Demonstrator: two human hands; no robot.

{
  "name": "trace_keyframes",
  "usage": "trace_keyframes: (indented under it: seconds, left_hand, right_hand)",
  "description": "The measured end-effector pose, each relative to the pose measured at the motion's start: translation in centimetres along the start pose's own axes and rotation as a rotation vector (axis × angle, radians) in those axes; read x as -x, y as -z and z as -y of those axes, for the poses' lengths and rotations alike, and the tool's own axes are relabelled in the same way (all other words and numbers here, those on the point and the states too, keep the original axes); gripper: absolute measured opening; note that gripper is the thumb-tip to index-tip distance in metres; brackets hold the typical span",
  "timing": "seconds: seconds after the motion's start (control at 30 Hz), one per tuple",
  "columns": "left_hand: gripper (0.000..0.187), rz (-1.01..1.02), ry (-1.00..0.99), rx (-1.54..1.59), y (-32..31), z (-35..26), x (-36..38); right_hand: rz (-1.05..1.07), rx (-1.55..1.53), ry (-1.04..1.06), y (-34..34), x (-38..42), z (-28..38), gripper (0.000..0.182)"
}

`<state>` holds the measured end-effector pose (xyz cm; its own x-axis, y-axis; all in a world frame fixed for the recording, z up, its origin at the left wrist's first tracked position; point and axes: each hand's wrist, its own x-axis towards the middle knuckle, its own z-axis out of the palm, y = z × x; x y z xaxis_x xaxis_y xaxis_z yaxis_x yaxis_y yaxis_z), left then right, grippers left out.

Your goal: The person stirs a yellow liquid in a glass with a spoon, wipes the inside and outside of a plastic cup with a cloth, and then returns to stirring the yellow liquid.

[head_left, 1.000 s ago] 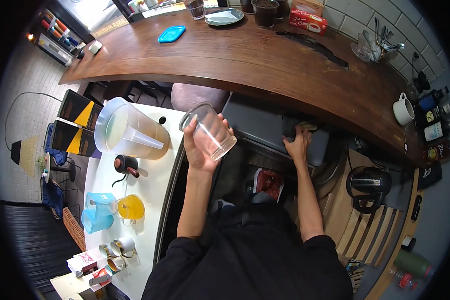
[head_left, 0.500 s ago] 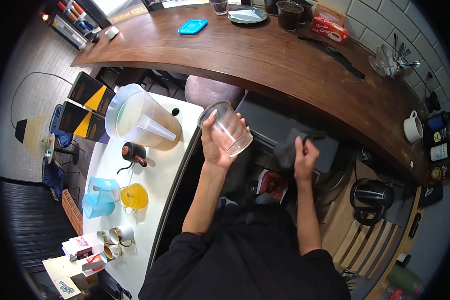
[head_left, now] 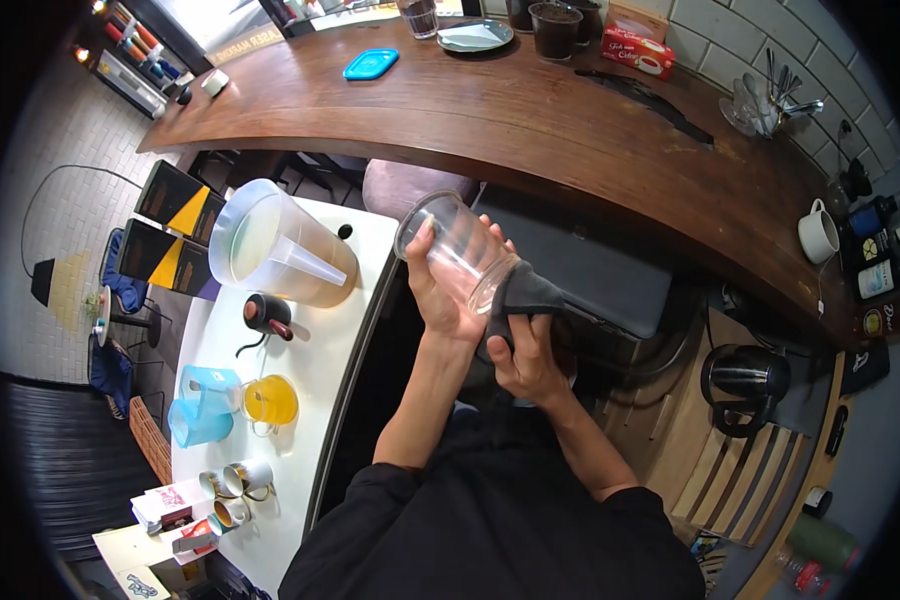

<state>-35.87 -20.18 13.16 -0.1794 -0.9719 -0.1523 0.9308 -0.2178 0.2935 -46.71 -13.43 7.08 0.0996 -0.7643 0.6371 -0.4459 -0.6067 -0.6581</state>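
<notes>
A clear, empty-looking container (head_left: 458,243) is tilted in my left hand (head_left: 445,305), whose thumb and fingers wrap round its sides. The container's wide rim points to the upper left. Against its lower right end lies a dark grey cloth (head_left: 526,292), held in my right hand (head_left: 530,362). Part of the right fingers is covered by the cloth. Both hands are close together in front of my body, over the gap between the white counter and the wooden bar.
On the white counter (head_left: 322,425) stand a large plastic pitcher (head_left: 305,265), a small dark pot (head_left: 263,313), blue jugs (head_left: 202,400), a yellow drink (head_left: 270,400) and several mugs. The curved wooden bar (head_left: 510,115) runs across ahead. A black kettle (head_left: 750,380) sits at the right.
My right hand has moved left with the cloth and brought it against the container's lower end. My left hand still holds the container. The view has shifted slightly.
</notes>
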Motion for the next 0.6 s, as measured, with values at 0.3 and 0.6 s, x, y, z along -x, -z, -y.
trace_keyframes:
  seconds: [0.3,0.6]
  left_hand:
    - [0.070,0.010,-0.053,0.025,-0.7,-0.7,1.0]
    - [0.057,0.059,-0.023,0.086,-0.9,-0.9,1.1]
  right_hand:
    - [0.037,0.132,0.143,0.0,1.3,1.6,0.047]
    - [0.011,0.008,0.103,0.6,0.3,1.9,0.052]
